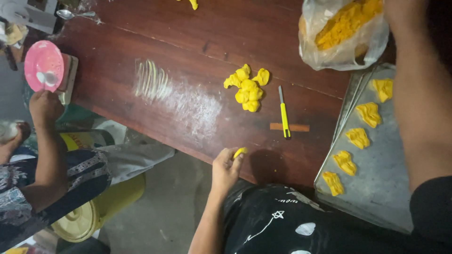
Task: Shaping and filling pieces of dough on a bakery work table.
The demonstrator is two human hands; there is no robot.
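Note:
My left hand [225,169] is at the near edge of the dark wooden table [188,37], its fingers pinched on a small piece of yellow dough [240,151]. My right arm stretches along the right side to a clear plastic bag [343,54] full of yellow dough. My right hand [402,11] is at the bag's mouth, cut off by the frame's top, so its grip is unclear. A heap of small yellow dough pieces [248,88] lies mid-table. A metal tray [391,160] at right holds several folded yellow dough shapes in a row.
A yellow utility knife [284,115] lies across a thin brown strip [299,127] beside the heap. A white floury smear [179,96] marks the wood. At left another person's hand [44,107] is by a pink dish [43,65]. A spoon [75,14] lies far left. A yellow bucket [101,211] stands below.

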